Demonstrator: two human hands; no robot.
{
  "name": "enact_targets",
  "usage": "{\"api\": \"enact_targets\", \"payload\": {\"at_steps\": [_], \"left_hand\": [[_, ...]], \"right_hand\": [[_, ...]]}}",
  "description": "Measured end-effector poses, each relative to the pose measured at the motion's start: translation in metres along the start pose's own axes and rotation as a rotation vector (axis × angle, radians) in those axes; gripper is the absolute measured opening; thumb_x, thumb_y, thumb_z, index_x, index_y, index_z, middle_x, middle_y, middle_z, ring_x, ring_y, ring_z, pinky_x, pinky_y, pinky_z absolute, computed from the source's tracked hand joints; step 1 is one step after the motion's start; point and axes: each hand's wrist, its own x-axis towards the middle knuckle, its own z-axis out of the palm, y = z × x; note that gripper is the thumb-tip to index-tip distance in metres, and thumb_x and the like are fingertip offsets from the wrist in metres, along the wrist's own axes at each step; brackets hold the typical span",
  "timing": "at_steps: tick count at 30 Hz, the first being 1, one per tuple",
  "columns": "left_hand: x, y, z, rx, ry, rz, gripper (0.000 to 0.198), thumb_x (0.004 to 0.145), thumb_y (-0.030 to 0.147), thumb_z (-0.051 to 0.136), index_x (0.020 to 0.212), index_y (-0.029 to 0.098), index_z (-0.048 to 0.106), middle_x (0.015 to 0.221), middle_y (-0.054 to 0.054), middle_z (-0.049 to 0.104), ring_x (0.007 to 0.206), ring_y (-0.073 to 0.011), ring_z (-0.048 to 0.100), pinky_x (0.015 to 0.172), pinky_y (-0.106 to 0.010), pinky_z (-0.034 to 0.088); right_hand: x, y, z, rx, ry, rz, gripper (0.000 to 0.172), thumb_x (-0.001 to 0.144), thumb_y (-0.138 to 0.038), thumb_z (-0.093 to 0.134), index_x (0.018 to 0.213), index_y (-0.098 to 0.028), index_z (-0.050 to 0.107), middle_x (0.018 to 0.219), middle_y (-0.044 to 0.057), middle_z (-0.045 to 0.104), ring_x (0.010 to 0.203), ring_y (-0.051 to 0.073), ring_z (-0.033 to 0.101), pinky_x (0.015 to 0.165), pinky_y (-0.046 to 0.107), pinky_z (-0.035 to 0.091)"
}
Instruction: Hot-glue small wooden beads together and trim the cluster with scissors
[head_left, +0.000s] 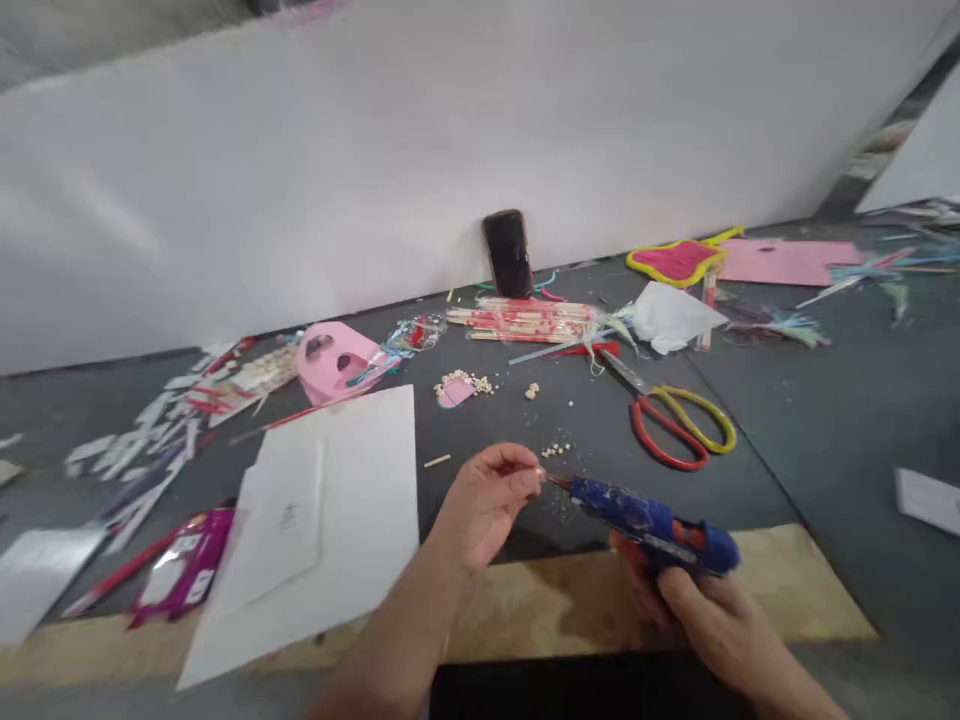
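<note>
My right hand (690,600) is wrapped round the handle of a blue hot glue gun (637,520), its nozzle pointing left. At the nozzle tip, the thumb and fingers of my left hand (487,500) are pinched together. Whatever they hold is too small to make out. Just beyond the nozzle lie several small pale beads or pellets (556,450). Farther back, a small pink piece (456,393) rests among more of these pellets, with a little cluster of them (532,391) to its right.
Scissors (675,420) with red and yellow handles lie at right. Behind are packed wooden sticks (525,320) and a phone (508,253) leaning on the wall. White paper (375,500), a pink cut-out (337,360) and a purple packet (187,565) are at left.
</note>
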Motion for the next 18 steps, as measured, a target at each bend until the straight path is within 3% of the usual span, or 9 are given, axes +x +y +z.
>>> {"api": "enact_targets", "payload": {"at_steps": [6,18], "left_hand": [[0.0000,0.0000,0.0029,-0.021,-0.009,0.011,0.024,0.050,0.018,0.088,0.064,0.015,0.068,0.064,0.000,0.069,0.059,-0.0080,0.060,0.061,-0.018,0.044],[0.0012,0.0000,0.0028,-0.030,-0.016,0.004,0.025,0.050,0.017,0.089,0.064,0.014,0.069,0.064,0.000,0.069,0.061,-0.0073,0.059,0.063,-0.019,0.044]], "right_hand": [[0.0010,-0.0031,-0.0012,-0.077,0.020,0.036,0.057,0.073,-0.070,0.058,0.094,-0.018,0.071,0.062,0.001,0.053,0.050,0.012,0.042,0.048,0.028,0.041],[0.0008,-0.0066,0.0009,-0.062,0.012,0.034,0.056,0.073,-0.068,0.060,0.091,-0.017,0.070,0.058,-0.001,0.050,0.050,0.011,0.040,0.051,0.027,0.041]]}}
